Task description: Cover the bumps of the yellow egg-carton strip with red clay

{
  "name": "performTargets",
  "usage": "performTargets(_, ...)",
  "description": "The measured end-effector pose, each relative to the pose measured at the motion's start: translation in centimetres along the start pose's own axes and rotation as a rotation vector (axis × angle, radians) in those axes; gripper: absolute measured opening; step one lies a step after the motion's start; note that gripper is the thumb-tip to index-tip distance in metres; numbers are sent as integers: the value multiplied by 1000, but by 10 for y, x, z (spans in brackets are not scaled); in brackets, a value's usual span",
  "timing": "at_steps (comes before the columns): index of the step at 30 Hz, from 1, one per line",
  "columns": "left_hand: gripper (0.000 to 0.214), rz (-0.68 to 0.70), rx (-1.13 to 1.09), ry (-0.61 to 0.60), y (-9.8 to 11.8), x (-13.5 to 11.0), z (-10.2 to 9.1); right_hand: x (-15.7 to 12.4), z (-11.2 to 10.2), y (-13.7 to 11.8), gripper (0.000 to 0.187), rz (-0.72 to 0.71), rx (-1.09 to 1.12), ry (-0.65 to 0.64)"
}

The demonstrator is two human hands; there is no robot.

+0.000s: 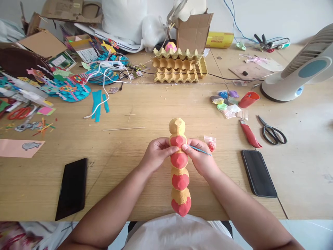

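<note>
A strip of egg carton cups (180, 181) runs lengthwise toward my body. Its bumps are yellow, and all except the far one carry red patches that look like modelling clay. My left hand (155, 154) is closed on the strip's left side, thumb lying near the second bump. From the other side my right hand (201, 158) pinches the same bump, with its thumb on the red patch. A thin blue tool (200, 150) sticks out to the right from under my right fingers. Just beyond that hand lies a small clear bag of red material (210, 143).
Black scissors (273, 133), a red utility knife (250, 133) and a phone (258, 173) lie right. A dark tablet (72, 187) rests at left. Egg cartons (177, 66) stand at the back, a white fan (293, 73) at back right. Thin sticks (123, 128) lie ahead.
</note>
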State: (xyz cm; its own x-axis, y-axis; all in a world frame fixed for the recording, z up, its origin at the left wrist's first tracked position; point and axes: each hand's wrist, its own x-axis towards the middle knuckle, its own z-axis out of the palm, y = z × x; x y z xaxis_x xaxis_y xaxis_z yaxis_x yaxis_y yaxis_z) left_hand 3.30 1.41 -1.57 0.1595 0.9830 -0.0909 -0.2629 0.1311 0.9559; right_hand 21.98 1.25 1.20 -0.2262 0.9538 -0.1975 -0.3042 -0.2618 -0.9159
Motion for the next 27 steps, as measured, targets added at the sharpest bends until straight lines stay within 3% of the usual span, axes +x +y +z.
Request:
performTargets(7, 38, -36, -32, 23, 11, -4, 7, -2, -2, -2, 44, 12, 29, -41)
performTargets(13, 44, -112, -278, -86, 16, -6, 14, -1, -3, -2, 45, 63, 126, -54)
performTargets(16, 41, -170, -342, -83, 16, -7, 15, -1, -4, -2, 45, 72, 154, -55)
performTargets(20, 40, -173, -354, -54, 14, -8, 17, -1, -5, -3, 46, 97, 212, -114)
performTargets(27, 42, -180, -321, -120, 14, -10, 15, -6, -2, -6, 43, 147, 292, -107)
